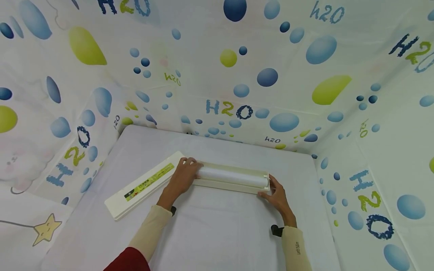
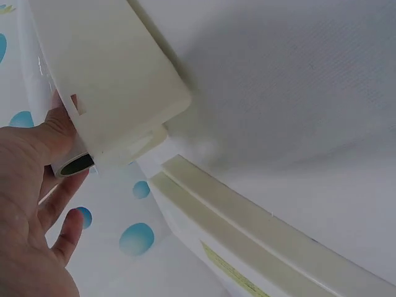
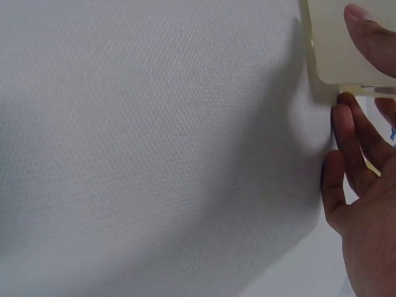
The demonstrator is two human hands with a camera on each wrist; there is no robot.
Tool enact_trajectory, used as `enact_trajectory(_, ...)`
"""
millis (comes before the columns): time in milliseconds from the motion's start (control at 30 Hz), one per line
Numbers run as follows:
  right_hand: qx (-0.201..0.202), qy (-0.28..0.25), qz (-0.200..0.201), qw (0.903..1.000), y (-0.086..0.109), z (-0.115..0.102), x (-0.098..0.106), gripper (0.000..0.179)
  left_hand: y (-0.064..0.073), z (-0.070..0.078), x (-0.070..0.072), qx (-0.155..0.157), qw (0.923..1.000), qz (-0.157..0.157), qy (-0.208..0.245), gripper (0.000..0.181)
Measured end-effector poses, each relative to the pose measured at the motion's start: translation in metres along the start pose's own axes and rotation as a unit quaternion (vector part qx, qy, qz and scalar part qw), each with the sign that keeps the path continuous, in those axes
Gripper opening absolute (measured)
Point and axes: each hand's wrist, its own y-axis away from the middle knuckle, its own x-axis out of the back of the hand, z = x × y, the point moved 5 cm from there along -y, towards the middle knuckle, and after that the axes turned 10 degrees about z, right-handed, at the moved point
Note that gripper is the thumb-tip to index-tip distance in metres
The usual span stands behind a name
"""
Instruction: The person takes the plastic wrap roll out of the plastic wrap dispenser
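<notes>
- Droplet-printed walls [image 1: 203, 56] surround the white counter [image 1: 217, 233] in the head view; I see a pale open box [image 1: 230, 188] holding a white roll [image 1: 234, 177], between the left hand [image 1: 184, 175] and right hand [image 1: 278, 195], forearms [image 1: 154, 226] stretched forward.
- Left wrist: the left hand pinches the roll's hollow end.
- Right wrist: the right hand's thumb and fingers grip the box's end.

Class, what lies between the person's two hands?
Between left hand and right hand lies the open cream box holding a plastic film roll; the head view shows it.
</notes>
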Motion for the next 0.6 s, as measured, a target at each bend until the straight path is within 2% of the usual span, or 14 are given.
enact_trajectory(167,-0.005,-0.001,0.0,1.0,0.001,-0.002,-0.001,0.094,0.0,0.001,0.002,-0.008,0.9999,0.013,-0.006,0.052)
enact_trajectory(233,-0.002,0.0,0.005,1.0,-0.002,0.01,-0.003,0.095,0.0,0.002,0.003,-0.011,0.9997,0.02,-0.002,0.051)
enact_trajectory(400,-0.003,0.002,0.005,1.0,-0.003,0.014,-0.002,0.097,0.001,0.002,0.004,-0.012,0.9992,0.034,0.017,0.048)
enact_trajectory(500,-0.011,0.001,0.004,0.9999,-0.003,0.015,-0.003,0.098,0.001,0.001,0.002,-0.004,0.9983,0.031,0.049,0.046)
enact_trajectory(600,-0.012,0.003,0.003,0.9999,-0.003,0.014,-0.003,0.098,0.002,0.0,0.001,0.014,0.9943,0.02,0.103,0.045)
